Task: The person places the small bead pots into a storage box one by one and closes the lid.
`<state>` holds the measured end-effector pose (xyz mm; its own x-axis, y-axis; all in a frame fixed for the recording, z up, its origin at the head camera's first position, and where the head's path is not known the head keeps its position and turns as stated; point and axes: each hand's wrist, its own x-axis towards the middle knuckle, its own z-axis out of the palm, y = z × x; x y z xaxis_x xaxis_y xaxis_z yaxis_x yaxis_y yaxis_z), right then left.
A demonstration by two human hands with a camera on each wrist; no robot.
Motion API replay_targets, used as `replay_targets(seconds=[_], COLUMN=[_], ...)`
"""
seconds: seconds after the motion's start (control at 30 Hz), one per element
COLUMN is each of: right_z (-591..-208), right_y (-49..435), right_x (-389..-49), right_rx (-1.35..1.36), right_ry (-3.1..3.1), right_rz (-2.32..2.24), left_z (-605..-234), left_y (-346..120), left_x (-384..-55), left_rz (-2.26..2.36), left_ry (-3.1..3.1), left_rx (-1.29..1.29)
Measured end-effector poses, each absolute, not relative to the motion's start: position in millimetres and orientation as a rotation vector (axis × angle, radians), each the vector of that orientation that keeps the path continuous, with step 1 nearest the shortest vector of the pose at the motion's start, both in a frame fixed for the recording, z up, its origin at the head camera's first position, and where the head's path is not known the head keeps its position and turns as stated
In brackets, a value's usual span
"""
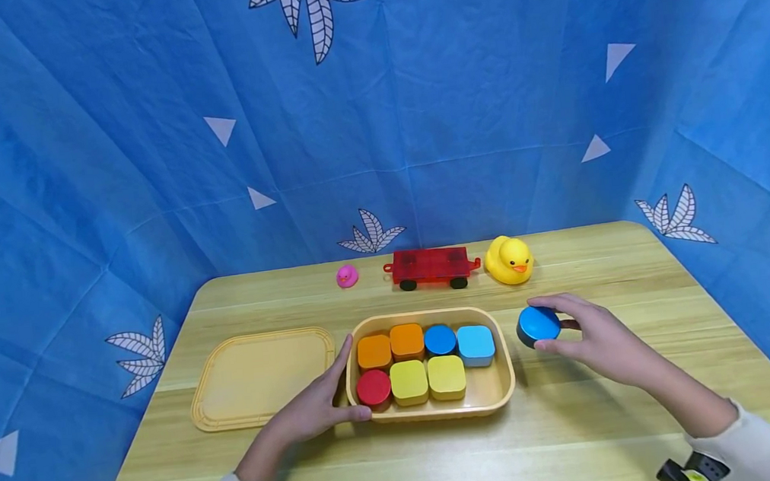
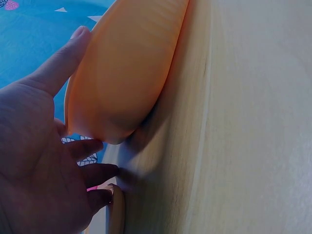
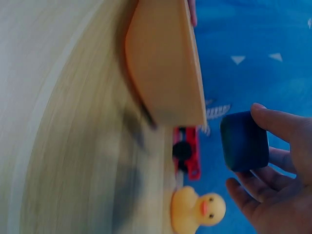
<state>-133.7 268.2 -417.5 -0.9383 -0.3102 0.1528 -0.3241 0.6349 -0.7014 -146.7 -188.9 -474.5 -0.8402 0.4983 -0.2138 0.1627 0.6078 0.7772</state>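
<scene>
My left hand holds the left end of a tan plastic box, its thumb at the near corner and its index finger along the end wall. In the left wrist view the thumb lies on the box wall; the lower fingers hang off it. Inside the box are orange blocks, a red round block, yellow blocks, a blue round block and a light blue square one. Right of the box, my right hand pinches a blue cylinder block above the table.
A flat tan lid lies left of the box. Along the table's back stand a small pink duck, a red toy wagon and a yellow duck. Blue cloth hangs behind the table.
</scene>
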Motion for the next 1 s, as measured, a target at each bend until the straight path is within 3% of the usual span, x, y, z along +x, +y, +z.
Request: replay_targets(seconds=[1.0], right_z=[-438.9], right_y=[203.2], right_x=[-118.0], right_rx=[0.653], right_ry=[-2.898], right_rz=[1.167], left_z=[-473.8], left_y=[-188.8], left_x=[-146.4], left_rz=[1.113], left_ry=[2.426], left_rx=[0.524])
